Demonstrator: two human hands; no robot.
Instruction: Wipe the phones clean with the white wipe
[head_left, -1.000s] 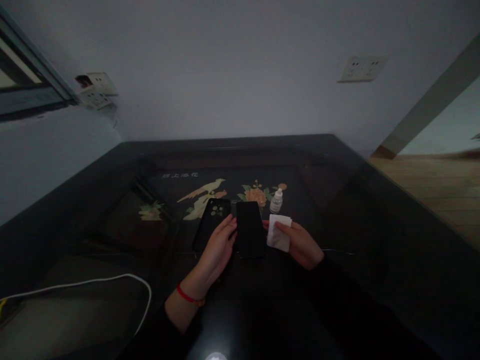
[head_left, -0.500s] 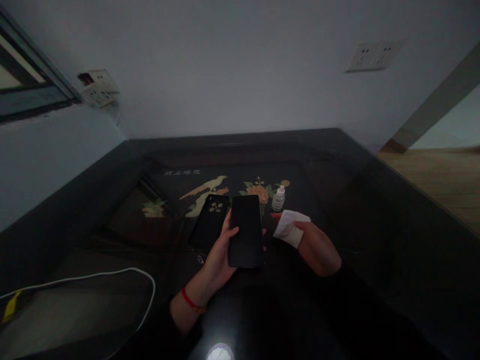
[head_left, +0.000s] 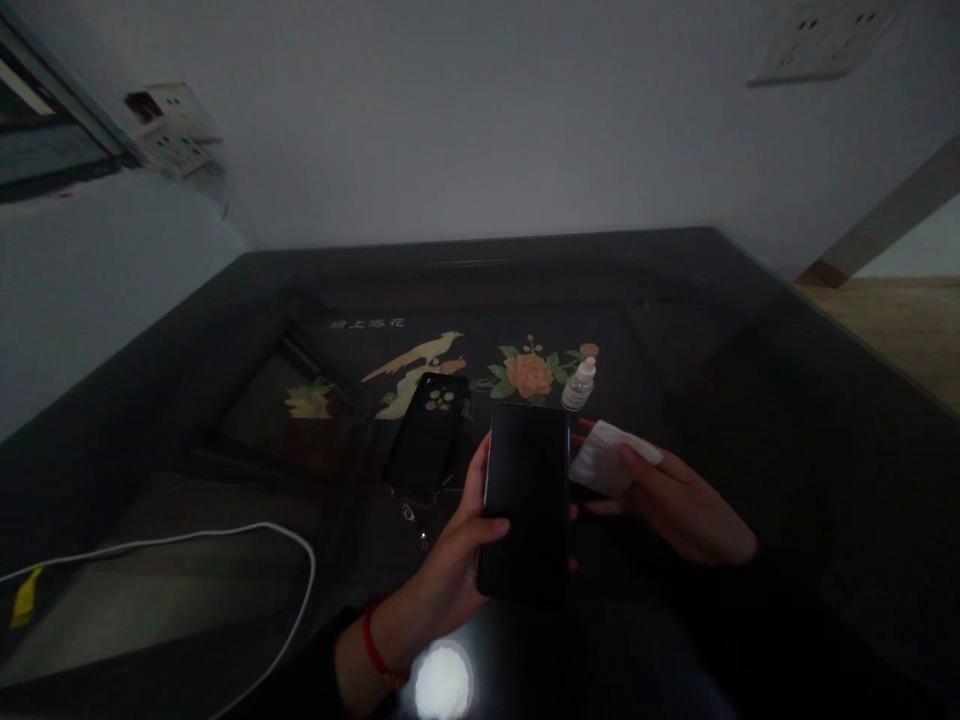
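A dark smartphone (head_left: 527,490), its screen black and facing up, is gripped along its sides by my left hand (head_left: 454,560), with the thumb over the left edge. Close to the phone's right edge, my right hand (head_left: 675,500) pinches a folded white cloth or tissue (head_left: 609,458) between thumb and fingers. Just behind that cloth stands a small clear bottle with a white cap (head_left: 579,384). Left of the phone, a black phone case (head_left: 429,430) with several camera holes lies on the table, a small charm strap (head_left: 412,515) hanging from its lower end.
The glossy dark table (head_left: 247,400) carries an inlaid bird and flower picture and reflects a bright lamp spot near the front. A white cable (head_left: 285,530) with a yellow tag curves across the left side. Wall sockets (head_left: 825,40) are beyond the table.
The phone and my left hand have moved right and nearer to me. My right hand has turned the cloth toward the phone's edge. The whole view has shifted slightly.
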